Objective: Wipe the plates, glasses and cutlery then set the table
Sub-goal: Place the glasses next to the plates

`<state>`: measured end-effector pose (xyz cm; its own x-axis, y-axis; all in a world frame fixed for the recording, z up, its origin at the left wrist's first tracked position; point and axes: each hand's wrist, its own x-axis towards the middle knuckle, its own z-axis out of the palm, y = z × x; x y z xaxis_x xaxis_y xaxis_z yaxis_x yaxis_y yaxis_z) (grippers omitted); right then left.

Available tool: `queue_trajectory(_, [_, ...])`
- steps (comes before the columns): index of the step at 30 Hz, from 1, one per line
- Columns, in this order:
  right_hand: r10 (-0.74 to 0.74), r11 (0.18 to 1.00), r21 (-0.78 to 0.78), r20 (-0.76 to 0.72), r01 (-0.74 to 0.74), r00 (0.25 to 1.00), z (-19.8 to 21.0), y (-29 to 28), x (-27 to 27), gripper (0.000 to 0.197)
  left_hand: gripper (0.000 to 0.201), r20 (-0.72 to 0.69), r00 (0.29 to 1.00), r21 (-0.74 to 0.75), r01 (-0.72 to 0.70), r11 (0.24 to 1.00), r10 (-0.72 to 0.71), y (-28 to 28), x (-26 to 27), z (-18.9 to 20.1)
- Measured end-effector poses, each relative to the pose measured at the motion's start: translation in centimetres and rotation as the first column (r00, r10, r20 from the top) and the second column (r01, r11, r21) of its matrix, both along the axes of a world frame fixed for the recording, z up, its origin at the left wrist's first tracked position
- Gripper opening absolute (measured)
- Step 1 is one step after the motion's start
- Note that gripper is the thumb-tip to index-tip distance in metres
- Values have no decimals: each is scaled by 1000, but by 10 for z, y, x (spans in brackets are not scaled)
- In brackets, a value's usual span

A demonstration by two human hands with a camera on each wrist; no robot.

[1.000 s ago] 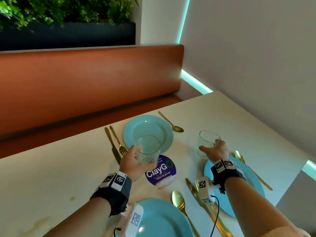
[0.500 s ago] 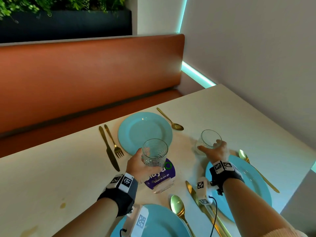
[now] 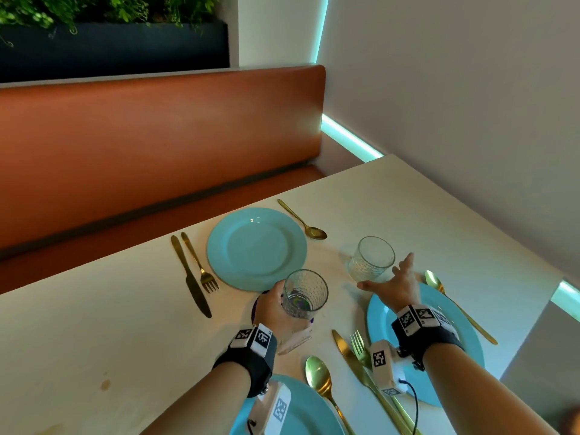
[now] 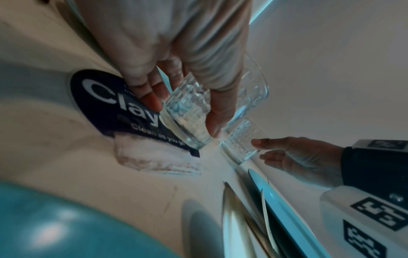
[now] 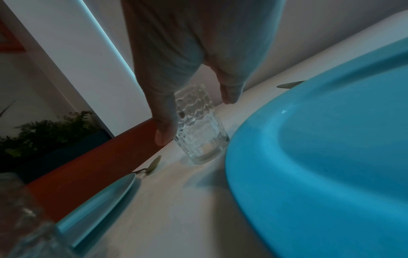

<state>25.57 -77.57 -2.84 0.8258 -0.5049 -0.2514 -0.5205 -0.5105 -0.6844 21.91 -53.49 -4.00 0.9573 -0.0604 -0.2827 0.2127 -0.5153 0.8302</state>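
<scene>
My left hand (image 3: 276,312) grips a clear textured glass (image 3: 303,293) and holds it above the purple ClayGo sign (image 4: 106,103); in the left wrist view its fingers (image 4: 152,99) wrap the glass (image 4: 187,118). A second glass (image 3: 371,258) stands on the table beyond the right blue plate (image 3: 470,337). My right hand (image 3: 394,282) is open just behind it, fingers spread and off the glass (image 5: 198,125). A far blue plate (image 3: 255,249) has a gold knife (image 3: 190,274) and fork (image 3: 200,263) to its left and a spoon (image 3: 306,222) to its right.
A near blue plate (image 3: 301,412) lies at the bottom edge, with a gold spoon (image 3: 320,381), knife (image 3: 361,368) and fork (image 3: 359,346) beside it. Another spoon (image 3: 455,306) lies right of the right plate. An orange bench (image 3: 157,146) runs behind the table; the wall is at right.
My right hand let go of the right glass, which now stands alone, and spread its fingers. My left hand drew its glass nearer and to the right, over the sign.
</scene>
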Motion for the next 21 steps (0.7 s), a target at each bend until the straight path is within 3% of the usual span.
queue_trajectory(5, [43,998,-36,8,-42,999,5,8,-8,135,83,28,1000,45,-16,999,15,-5,1,-11])
queue_trajectory(9, [76,994,-82,-5,-76,997,14,20,-18,133,116,-50,995,47,89,995,-86,-1,1,-10])
queue_trajectory(11, [69,992,-108,-4,-69,998,22,29,-27,128,120,-44,992,100,122,988,-118,6,-4,-6])
queue_trajectory(18, [18,970,-241,145,17,989,74,106,-75,81,57,30,995,2,-92,996,92,91,-58,33])
queue_trajectory(21, [81,968,-249,188,-32,979,90,164,-105,66,37,78,980,-25,-180,983,181,151,-102,45])
